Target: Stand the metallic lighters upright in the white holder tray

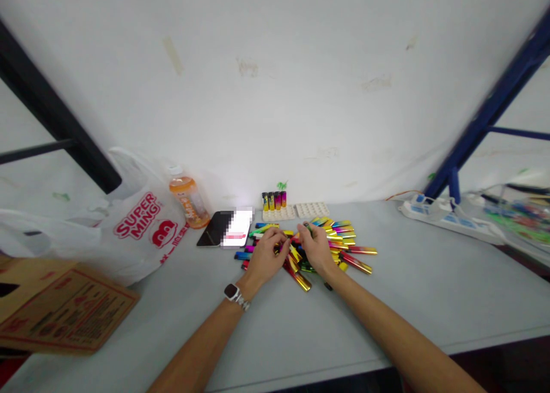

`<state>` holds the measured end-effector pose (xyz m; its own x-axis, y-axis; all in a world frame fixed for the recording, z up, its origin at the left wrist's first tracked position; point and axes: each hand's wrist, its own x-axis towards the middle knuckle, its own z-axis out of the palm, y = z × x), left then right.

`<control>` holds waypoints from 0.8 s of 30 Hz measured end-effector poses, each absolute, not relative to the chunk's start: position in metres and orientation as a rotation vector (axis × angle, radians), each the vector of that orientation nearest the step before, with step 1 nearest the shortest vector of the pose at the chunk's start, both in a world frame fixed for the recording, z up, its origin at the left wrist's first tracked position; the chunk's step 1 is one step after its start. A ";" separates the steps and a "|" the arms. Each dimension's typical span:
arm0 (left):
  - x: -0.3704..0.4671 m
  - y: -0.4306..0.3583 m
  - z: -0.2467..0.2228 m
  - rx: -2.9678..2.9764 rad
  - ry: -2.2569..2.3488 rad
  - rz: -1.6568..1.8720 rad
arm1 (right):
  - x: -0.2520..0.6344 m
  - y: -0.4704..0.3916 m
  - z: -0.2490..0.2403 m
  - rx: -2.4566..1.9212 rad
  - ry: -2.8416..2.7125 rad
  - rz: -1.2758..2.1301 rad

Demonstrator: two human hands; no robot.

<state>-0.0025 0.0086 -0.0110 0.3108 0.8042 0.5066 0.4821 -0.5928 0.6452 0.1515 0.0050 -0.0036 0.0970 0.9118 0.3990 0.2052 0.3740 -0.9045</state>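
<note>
Grey worktop with shiny multicoloured lighters piled mid-scene. Left hand is over the pile's left, fingertips bunched, can't tell on what; right hand has its fingers curled round a small dark piece. Far side: upright lighters on a whitish studded tray, orange bottle further left, white wall behind.

- Lighters on my feed: v. glossy, metallic-look
- Bag: thin, crinkly plastic
- Box: matt cardbd
- Btl: see-thru plastic
- Watch band: shiny, metal afaict
- Table: smooth, mostly matt
</note>
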 end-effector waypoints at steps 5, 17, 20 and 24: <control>-0.002 0.009 -0.012 2.218 1.147 1.188 | 0.152 0.001 -0.001 -1.048 -1.410 0.764; -0.002 0.010 -0.013 2.209 1.151 1.170 | 0.150 0.004 -0.003 -1.109 -1.403 0.701; -0.003 0.010 -0.012 2.203 1.150 1.166 | 0.149 0.004 -0.003 -1.116 -1.409 0.687; -0.003 0.009 -0.012 2.200 1.149 1.168 | 0.149 0.004 -0.004 -1.122 -1.409 0.696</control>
